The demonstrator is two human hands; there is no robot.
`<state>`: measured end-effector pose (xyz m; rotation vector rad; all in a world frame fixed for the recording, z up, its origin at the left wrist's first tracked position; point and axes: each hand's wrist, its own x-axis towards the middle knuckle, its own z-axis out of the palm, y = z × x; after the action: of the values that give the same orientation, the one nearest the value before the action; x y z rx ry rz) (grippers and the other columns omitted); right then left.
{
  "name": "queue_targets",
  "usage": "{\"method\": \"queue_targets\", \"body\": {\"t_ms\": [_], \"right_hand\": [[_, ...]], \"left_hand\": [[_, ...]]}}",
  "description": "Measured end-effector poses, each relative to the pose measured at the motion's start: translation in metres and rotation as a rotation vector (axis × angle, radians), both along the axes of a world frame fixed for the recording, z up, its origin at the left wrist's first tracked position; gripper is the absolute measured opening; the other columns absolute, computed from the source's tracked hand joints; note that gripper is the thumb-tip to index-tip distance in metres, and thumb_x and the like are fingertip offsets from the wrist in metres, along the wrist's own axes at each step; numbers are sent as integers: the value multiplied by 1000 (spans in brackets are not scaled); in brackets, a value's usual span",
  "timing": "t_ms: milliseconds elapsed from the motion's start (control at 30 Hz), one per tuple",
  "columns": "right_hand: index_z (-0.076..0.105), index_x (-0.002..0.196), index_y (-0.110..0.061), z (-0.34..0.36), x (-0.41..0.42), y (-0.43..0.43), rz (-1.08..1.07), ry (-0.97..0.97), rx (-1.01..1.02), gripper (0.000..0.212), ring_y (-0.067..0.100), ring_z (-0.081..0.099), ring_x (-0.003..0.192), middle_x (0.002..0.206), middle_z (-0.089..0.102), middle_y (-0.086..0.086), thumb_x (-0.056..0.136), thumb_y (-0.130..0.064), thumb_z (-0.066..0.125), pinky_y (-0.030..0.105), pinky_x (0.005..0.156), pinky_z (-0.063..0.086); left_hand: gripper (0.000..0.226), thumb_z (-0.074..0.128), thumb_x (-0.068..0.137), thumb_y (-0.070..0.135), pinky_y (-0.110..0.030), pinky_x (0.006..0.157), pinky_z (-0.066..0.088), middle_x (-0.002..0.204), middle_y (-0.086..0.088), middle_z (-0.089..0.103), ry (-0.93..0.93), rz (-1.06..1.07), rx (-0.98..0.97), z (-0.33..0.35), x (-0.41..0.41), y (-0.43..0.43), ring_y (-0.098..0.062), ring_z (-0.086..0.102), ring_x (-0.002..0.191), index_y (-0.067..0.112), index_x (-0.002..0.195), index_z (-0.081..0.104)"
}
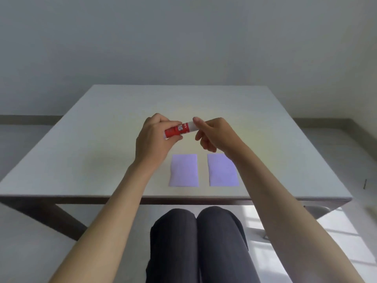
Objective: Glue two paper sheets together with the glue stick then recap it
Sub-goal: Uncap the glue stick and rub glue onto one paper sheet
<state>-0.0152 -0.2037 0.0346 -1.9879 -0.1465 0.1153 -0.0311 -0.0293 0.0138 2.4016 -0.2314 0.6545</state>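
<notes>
A red glue stick (180, 129) with white lettering is held sideways above the middle of the table. My left hand (154, 139) grips its red body. My right hand (213, 132) pinches the white end of the stick, which its fingers mostly hide. Whether the cap is on or off I cannot tell. Two lilac paper sheets lie flat side by side near the table's front edge: the left sheet (184, 170) and the right sheet (222, 171), with a narrow gap between them. My right forearm crosses the right sheet's far corner.
The pale table (81, 150) has a dark front edge and angled legs. My knees in dark trousers (195, 242) sit below the front edge. A plain wall stands behind the table.
</notes>
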Motion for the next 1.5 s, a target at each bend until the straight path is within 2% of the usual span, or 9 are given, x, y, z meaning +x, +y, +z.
{"method": "queue_targets", "body": {"t_ms": [167, 300, 400, 500, 700, 867, 1100, 1333, 1500], "right_hand": [[60, 109, -13, 1, -6, -20, 143, 86, 115, 39, 19, 64, 59, 81, 69, 8, 86, -45, 59, 28, 54, 51], [58, 78, -9, 5, -2, -14, 32, 9, 78, 42, 18, 52, 38, 55, 62, 8, 90, -48, 50, 26, 44, 44], [59, 91, -11, 2, 1, -19, 184, -104, 57, 12, 19, 62, 55, 75, 63, 8, 90, -22, 57, 29, 52, 52], [58, 109, -13, 4, 2, -23, 191, -21, 96, 32, 20, 67, 67, 87, 64, 7, 88, -38, 58, 28, 54, 54], [58, 79, -12, -1, 7, -16, 167, -153, 96, 10, 23, 66, 56, 75, 65, 10, 88, -14, 61, 29, 52, 55], [63, 87, -13, -8, 25, -47, -80, -258, 207, 10, 21, 69, 63, 80, 64, 7, 84, -4, 62, 32, 66, 60], [56, 120, -7, -74, 56, -77, -368, -167, -487, 36, 35, 59, 102, 104, 68, 17, 84, -14, 54, 34, 75, 43], [59, 113, -3, -99, 54, -82, -270, -266, -793, 30, 39, 56, 97, 103, 63, 19, 84, -8, 51, 39, 82, 38], [40, 138, -14, -81, 21, -56, -273, -395, -304, 60, 27, 57, 105, 125, 52, 15, 84, -20, 66, 34, 95, 42]], "left_hand": [[33, 77, 72, 24, -28, 64, 38, 91, 3, 57, -42, -1, 47, 7, -5, -5, -15, 48, 88, 25, 104, 71], [32, 77, 72, 23, -27, 62, 36, 91, 4, 58, -52, -24, 98, 12, -8, -12, -15, 49, 90, 27, 103, 71], [31, 77, 72, 26, -25, 61, 35, 88, 9, 54, -41, -33, 133, 11, -6, -6, -15, 49, 89, 28, 102, 71], [27, 75, 74, 29, -25, 59, 35, 88, 9, 55, 8, -34, 152, 11, -5, 1, -11, 47, 86, 32, 100, 70], [24, 77, 68, 40, -24, 58, 39, 81, 10, 59, 178, -80, 138, 7, 2, -3, -13, 55, 70, 31, 89, 70], [18, 73, 73, 36, -28, 65, 46, 78, 11, 65, 435, -131, -86, -8, 3, 3, -12, 63, 68, 26, 87, 68], [13, 59, 86, 8, -31, 70, 59, 104, -9, 70, 614, -234, -967, -25, -5, -3, -30, 71, 90, 16, 97, 63], [14, 62, 83, 5, -29, 83, 52, 87, -3, 73, 516, -149, -1230, -39, -2, -11, -19, 69, 93, 15, 90, 69], [4, 69, 79, 8, -23, 77, 56, 80, 1, 72, 352, -128, -1399, -36, 0, -22, -18, 70, 86, 9, 83, 71]]}}
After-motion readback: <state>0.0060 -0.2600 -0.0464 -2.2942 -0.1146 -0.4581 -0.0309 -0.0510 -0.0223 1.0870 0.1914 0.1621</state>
